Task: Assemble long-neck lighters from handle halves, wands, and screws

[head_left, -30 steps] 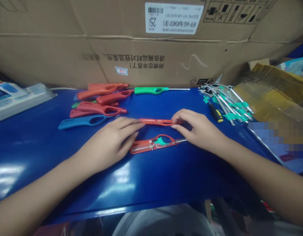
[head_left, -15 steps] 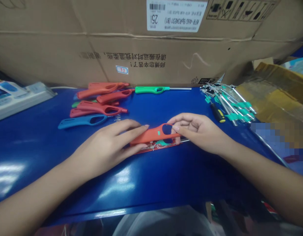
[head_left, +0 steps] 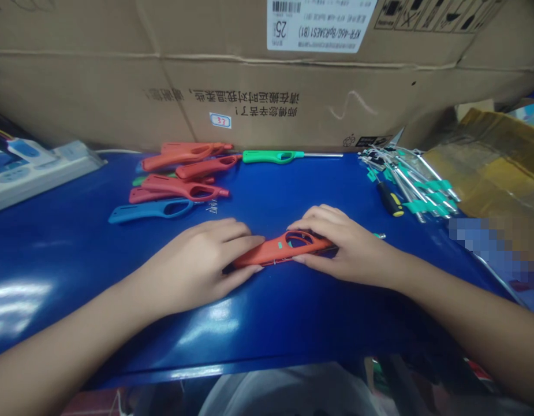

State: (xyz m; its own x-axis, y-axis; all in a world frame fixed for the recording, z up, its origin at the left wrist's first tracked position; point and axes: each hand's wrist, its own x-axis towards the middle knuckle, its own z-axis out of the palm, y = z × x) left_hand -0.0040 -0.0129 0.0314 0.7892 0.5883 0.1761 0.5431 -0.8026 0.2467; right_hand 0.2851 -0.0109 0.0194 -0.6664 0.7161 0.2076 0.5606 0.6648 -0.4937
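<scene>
Between my hands lies an orange-red lighter casing [head_left: 271,249], its two halves brought nearly together, with a thin gap and a bit of wire along the near edge. My left hand [head_left: 206,254] pinches its handle end between thumb and fingers. At the other end, my right hand [head_left: 336,245] grips the casing beside the oval trigger opening, thumb on the near side. The tip of a metal tube [head_left: 381,236] pokes out beyond the right hand; most of it is hidden by that hand.
Red casings [head_left: 180,188] and a blue casing [head_left: 149,211] lie at left. A green long-nosed lighter [head_left: 267,156] rests before the cardboard box [head_left: 232,75]. Metal tubes with green parts [head_left: 422,185] and a black-yellow screwdriver [head_left: 390,199] lie at right. A power strip [head_left: 54,170] stands far left.
The upper casing half has come down onto the lower one, covering the inner parts. My right hand has shifted from the trigger opening's edge to wrap round the front end.
</scene>
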